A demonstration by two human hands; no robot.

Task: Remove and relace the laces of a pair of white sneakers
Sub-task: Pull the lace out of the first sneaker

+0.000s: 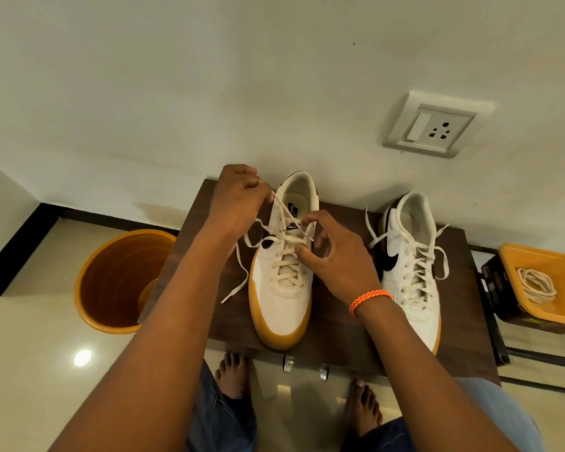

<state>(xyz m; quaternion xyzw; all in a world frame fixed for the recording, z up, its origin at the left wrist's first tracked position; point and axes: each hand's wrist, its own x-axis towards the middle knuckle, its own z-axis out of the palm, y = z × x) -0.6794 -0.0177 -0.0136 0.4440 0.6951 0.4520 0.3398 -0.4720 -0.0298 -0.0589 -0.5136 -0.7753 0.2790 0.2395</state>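
Two white leather low-top sneakers with gum-coloured soles stand side by side, toes toward the person, on a dark wood-grain bench [336, 324] set against the wall.

Progress: the left-hand sneaker [282, 288] carries a cream flat lace [287, 256] crossed through most of its eyelets. At the top the lace is slack, and one free end trails over the shoe's left side onto the bench. The right-hand sneaker [413, 288] is laced along its full length, with untied ends lying loose on either side of the collar. Whether the laces in place are old ones awaiting removal or fresh ones going in cannot be told. A spare coiled cream lace [535, 285] lies in an orange plastic tray [516, 301] to the right of the bench, so in my judgement the work is part-way through.

Hands: the left hand [237, 199] is raised beside the left-hand sneaker's collar, fingers curled and pinching a taut run of the lace. The right hand [336, 256], wearing an orange braided wristband [369, 300], pinches the lace at the upper eyelets, thumb and forefinger closed on it.

An orange plastic bucket [121, 282] stands on the floor left of the bench.
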